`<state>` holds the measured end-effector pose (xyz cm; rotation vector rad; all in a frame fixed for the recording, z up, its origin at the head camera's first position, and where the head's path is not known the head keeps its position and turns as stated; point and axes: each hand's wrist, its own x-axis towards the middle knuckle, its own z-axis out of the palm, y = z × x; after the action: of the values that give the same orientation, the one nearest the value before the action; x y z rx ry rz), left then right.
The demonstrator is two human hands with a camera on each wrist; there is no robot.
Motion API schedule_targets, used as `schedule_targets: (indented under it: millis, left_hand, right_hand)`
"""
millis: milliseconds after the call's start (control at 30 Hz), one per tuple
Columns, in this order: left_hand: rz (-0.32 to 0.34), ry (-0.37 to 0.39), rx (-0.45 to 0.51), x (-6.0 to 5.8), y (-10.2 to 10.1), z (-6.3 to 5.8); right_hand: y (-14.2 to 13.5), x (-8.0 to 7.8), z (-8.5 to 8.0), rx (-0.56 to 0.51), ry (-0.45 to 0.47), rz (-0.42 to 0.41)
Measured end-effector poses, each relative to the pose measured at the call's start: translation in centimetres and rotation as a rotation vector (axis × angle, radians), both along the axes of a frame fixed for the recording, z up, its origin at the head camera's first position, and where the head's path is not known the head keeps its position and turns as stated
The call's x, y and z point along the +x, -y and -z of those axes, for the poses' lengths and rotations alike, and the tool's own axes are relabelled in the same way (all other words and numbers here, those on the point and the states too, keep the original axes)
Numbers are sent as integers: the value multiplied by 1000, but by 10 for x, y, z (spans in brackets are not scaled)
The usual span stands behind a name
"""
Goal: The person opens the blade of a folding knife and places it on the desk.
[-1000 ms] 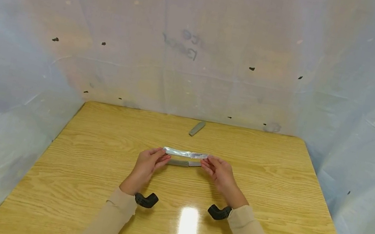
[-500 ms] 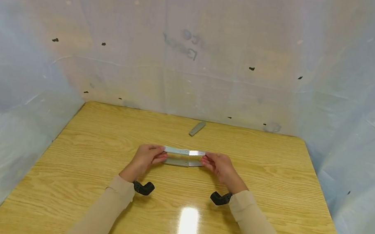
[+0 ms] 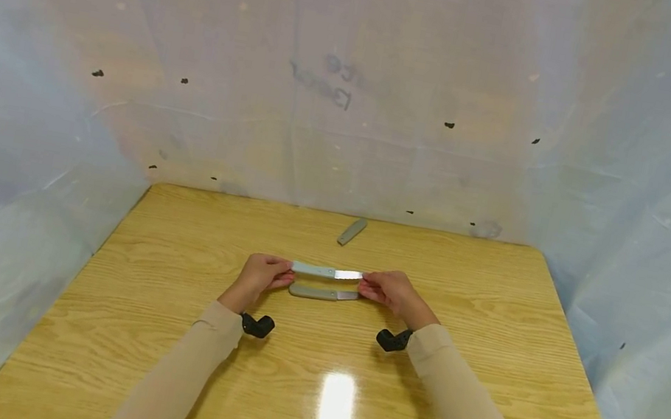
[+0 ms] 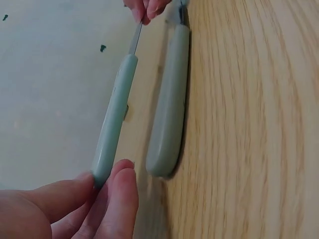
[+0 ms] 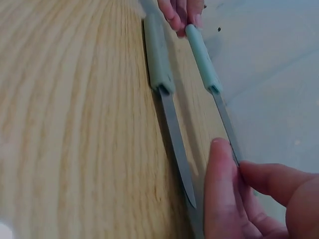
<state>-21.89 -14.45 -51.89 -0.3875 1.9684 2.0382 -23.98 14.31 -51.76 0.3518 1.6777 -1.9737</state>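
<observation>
A folding knife (image 3: 313, 270) with a pale green handle is held crosswise, blade out to the right. My left hand (image 3: 260, 277) pinches the butt of its handle between thumb and fingers. At the other end, my right hand (image 3: 393, 294) pinches the blade near its tip. A second, similar knife (image 3: 312, 293) in duller grey-green lies on the wooden table just nearer to me, parallel to the held one. Its blade (image 5: 178, 149) also points right, unfolded. The held knife's tip is hidden by the right fingers.
A third grey-green handle (image 3: 352, 231), with no blade showing, lies slantwise near the back edge of the wooden table (image 3: 158, 373). Pale sheeting (image 3: 401, 64) with dark marks surrounds the back and sides. Black wrist mounts (image 3: 257, 325) project inward.
Both hands have shifted slightly left and away from me, carrying the knife between them. Its shiny reflection has moved off the handle. The knives on the table have not moved.
</observation>
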Motion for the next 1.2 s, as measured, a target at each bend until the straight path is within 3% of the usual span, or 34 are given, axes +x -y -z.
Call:
schedule_targets:
  millis: [367, 767, 1200]
  left_hand:
    - [19, 28, -16, -3, 3, 8]
    - [34, -35, -72, -3, -1, 3]
    - [35, -6, -108, -1, -3, 3]
  right_hand:
    - [0, -3, 6, 81, -13, -40]
    - [-6, -4, 4, 149, -27, -67]
    - [-9, -5, 7, 186, -34, -70]
